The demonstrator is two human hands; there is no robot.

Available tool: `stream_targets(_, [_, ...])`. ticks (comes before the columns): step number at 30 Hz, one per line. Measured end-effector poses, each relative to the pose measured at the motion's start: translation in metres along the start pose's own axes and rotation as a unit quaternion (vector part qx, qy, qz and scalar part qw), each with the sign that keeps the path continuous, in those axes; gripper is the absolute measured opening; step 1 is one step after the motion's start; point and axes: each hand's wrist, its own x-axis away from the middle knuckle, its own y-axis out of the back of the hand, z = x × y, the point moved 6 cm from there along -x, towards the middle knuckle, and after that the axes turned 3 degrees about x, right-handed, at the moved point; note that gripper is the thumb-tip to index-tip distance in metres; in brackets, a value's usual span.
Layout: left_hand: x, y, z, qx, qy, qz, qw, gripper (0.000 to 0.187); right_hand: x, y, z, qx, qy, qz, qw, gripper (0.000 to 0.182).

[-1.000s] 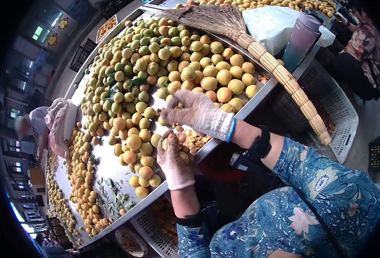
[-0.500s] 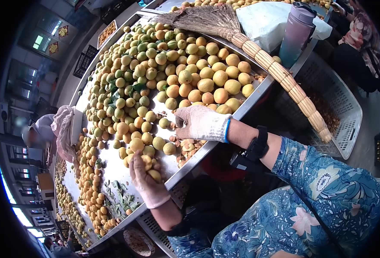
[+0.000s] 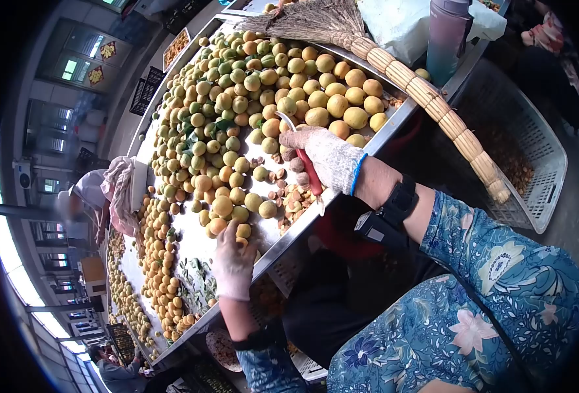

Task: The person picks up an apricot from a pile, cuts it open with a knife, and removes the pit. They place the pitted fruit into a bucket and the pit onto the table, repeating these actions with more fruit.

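My right hand (image 3: 328, 157), in a white glove with dirty fingertips, is wrapped round a curved knife (image 3: 313, 175). Its red handle slants down toward the table edge, and the thin blade hooks out above my fingers. Lower left, my left hand (image 3: 233, 265), also gloved, bends its fingers round an apricot (image 3: 242, 242) at the near side of the fruit; the grip is partly hidden. Loose apricots (image 3: 221, 206) lie just beyond those fingertips. Cut apricot pieces and brown pits (image 3: 294, 203) are gathered by the metal rim below my right hand.
A large heap of apricots (image 3: 237, 98) covers the metal table (image 3: 358, 157). A straw broom (image 3: 427, 98) lies along its right edge beside a bottle (image 3: 448, 39). A plastic crate (image 3: 544, 157) stands below. Green leaves (image 3: 198, 281) lie at lower left; another person (image 3: 93, 190) is across the table.
My right hand has turned and lifted, bringing the red-handled knife into sight. My left hand has shifted slightly and still bends round fruit. The whole view has swung a little.
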Motion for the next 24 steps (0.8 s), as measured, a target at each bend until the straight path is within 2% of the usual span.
stream_targets(1, [-0.023,-0.020,-0.001,-0.101,-0.048,0.006,0.994,0.060,-0.001,0.005,-0.002,0.007,-0.018,0.024,1.000,0.009])
stream_targets(2, [-0.037,-0.033,-0.023,-0.170,-0.041,0.066,0.982,0.060,0.002,0.009,0.001,0.013,0.013,0.001,1.000,0.007])
stream_targets(3, [-0.046,-0.048,-0.031,-0.170,-0.116,0.062,0.977,0.052,0.007,0.013,0.000,0.019,0.043,-0.023,0.999,0.005])
stream_targets(5, [-0.062,-0.071,-0.031,-0.212,-0.132,0.103,0.963,0.042,0.003,0.015,-0.008,-0.064,0.026,0.006,0.998,0.012])
stream_targets(7, [-0.071,-0.074,-0.025,-0.218,-0.086,0.115,0.965,0.033,0.025,-0.003,0.000,-0.042,-0.035,-0.001,0.999,0.019])
stream_targets(8, [-0.069,-0.070,-0.025,-0.161,-0.110,0.059,0.979,0.033,0.034,-0.012,0.004,-0.002,-0.065,0.008,0.998,0.025])
stream_targets(9, [-0.063,-0.065,-0.021,-0.104,-0.132,-0.001,0.986,0.032,0.029,-0.014,-0.004,-0.014,-0.055,0.050,0.997,0.030])
stream_targets(10, [-0.062,-0.064,-0.002,0.107,-0.041,-0.022,0.993,0.033,0.028,-0.017,-0.004,0.043,-0.039,0.047,0.997,0.032])
stream_targets(11, [-0.059,-0.068,0.017,0.312,0.049,-0.040,0.948,0.035,0.028,-0.019,-0.004,0.099,-0.021,0.041,0.994,0.035])
stream_targets(12, [-0.048,-0.060,0.000,0.557,0.094,-0.029,0.824,0.038,0.032,-0.026,0.001,0.153,0.011,0.016,0.988,0.037])
stream_targets(13, [-0.049,-0.066,0.000,0.722,0.117,-0.016,0.682,0.037,0.022,-0.023,-0.004,0.251,0.100,0.034,0.962,0.037])
stream_targets(14, [-0.045,-0.067,-0.002,0.764,0.110,-0.040,0.634,0.037,0.017,-0.022,-0.006,0.354,0.269,0.017,0.896,0.039])
stream_targets(15, [-0.040,-0.068,-0.011,0.804,0.099,-0.064,0.583,0.037,0.022,-0.027,-0.006,0.441,0.428,0.003,0.789,0.041])
stream_targets(16, [-0.037,-0.068,-0.026,0.824,0.065,-0.058,0.559,0.038,0.031,-0.030,-0.004,0.531,0.307,0.012,0.790,0.049])
stream_targets(17, [-0.036,-0.075,-0.036,0.869,0.039,-0.017,0.494,0.042,0.033,-0.029,-0.007,0.532,0.162,0.027,0.831,0.057])
stream_targets(19, [-0.033,-0.091,-0.038,0.855,0.060,-0.025,0.514,0.045,0.033,-0.028,-0.012,0.610,0.187,-0.013,0.770,0.062])
stream_targets(20, [-0.036,-0.097,-0.040,0.873,0.083,0.020,0.480,0.046,0.031,-0.023,-0.019,0.604,0.245,-0.015,0.758,0.064])
stream_targets(21, [-0.037,-0.099,-0.041,0.876,0.082,0.023,0.474,0.046,0.033,-0.024,-0.015,0.609,0.244,-0.019,0.754,0.064])
stream_targets(23, [-0.033,-0.105,-0.033,0.835,0.130,0.006,0.534,0.044,0.035,-0.026,-0.016,0.613,0.198,-0.006,0.765,0.065])
stream_targets(24, [-0.034,-0.102,-0.029,0.806,0.110,0.005,0.582,0.046,0.034,-0.028,-0.020,0.620,0.214,-0.008,0.755,0.064])
